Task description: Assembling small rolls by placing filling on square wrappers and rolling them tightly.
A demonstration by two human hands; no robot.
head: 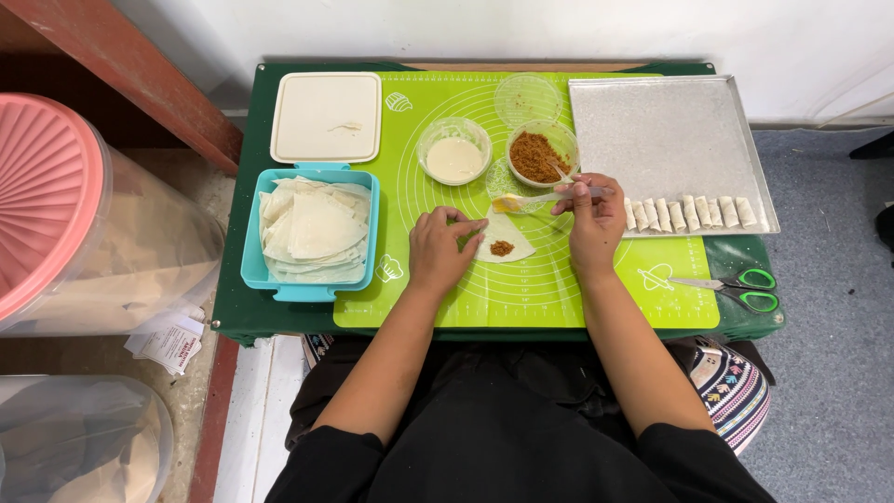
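Right hand [593, 216] pinches a brush [540, 198], seemingly; left hand [441, 248] flat on wrapper [506, 237].

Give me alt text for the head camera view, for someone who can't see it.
Seen from above, a person's left hand pins a small wrapper dotted with brown filling on a green mat, while the right hand holds a spoon above it. Finished rolls line a metal tray; a blue tub of wrappers sits left.

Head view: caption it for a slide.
Left hand pins a wrapper on the green mat while right hand holds a brush.
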